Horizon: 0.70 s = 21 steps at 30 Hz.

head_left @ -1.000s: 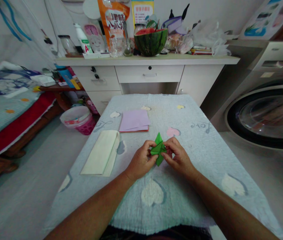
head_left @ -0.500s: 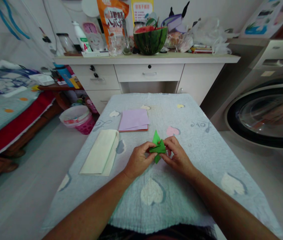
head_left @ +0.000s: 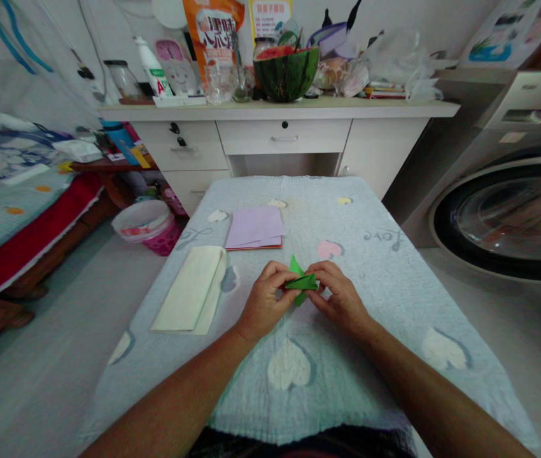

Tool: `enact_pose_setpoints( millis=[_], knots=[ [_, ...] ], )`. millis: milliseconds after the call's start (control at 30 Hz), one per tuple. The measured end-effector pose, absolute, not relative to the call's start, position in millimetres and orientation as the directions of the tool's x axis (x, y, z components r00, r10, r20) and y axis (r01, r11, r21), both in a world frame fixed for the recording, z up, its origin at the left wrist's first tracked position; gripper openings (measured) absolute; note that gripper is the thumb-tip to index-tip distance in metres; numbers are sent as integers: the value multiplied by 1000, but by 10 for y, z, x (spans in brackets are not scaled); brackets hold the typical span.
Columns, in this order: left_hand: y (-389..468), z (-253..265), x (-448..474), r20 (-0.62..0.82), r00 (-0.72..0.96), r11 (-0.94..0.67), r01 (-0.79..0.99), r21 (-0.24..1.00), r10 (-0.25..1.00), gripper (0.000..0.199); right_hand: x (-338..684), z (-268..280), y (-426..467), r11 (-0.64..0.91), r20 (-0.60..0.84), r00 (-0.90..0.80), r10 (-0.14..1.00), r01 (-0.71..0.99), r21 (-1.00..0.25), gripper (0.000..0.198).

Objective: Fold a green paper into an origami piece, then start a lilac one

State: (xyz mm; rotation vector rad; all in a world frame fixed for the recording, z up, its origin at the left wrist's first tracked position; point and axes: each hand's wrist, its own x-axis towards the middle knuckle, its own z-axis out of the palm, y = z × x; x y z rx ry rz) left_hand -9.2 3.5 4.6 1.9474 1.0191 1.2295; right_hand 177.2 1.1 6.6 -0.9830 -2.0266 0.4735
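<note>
Between my two hands is a piece of folded green paper (head_left: 302, 282), with one point sticking up at the far side and another toward me. My left hand (head_left: 266, 294) pinches its left end between thumb and fingers. On the other side, my right hand (head_left: 336, 289) grips the right end, fingertips closed on the paper. Parts of the folds are hidden behind the fingers. Beyond my left hand lies a stack of purple paper sheets (head_left: 255, 226), with a red edge showing beneath. A folded pale cream cloth or paper (head_left: 189, 289) rests to the left.
A light blue cloth with hearts (head_left: 394, 369) covers the table. Behind it stands a white desk (head_left: 284, 137) bearing a cut watermelon (head_left: 286, 76), bottles and bags. A washing machine (head_left: 504, 184) is at right; a pink bin (head_left: 149, 226) and a bed (head_left: 22, 235) are at left.
The upper green flap has flattened and narrowed between my fingers, and the far point has tilted left. My right fingers have moved slightly left over the paper. The view has shifted a little.
</note>
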Motion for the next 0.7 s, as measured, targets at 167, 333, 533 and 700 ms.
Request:
enact_pose_setpoints(
  millis=[167, 333, 533, 700],
  knots=[
    [25, 69, -92, 488, 235, -540, 296, 788, 840, 17, 1754, 120, -2, 678, 572, -369, 732, 479, -558, 16],
    [49, 71, -122, 481, 325, -573, 311, 759, 814, 14, 1748, 126, -15, 695, 588, -380, 714, 488, -528, 16],
    [66, 51, -146, 493, 334, -580, 255, 774, 804, 10, 1763, 90, -31, 688, 572, -382, 726, 429, -586, 25],
    [61, 61, -151, 439, 290, -507, 231, 830, 850, 9, 1761, 169, -67, 660, 524, -407, 748, 377, -650, 13]
  ],
)
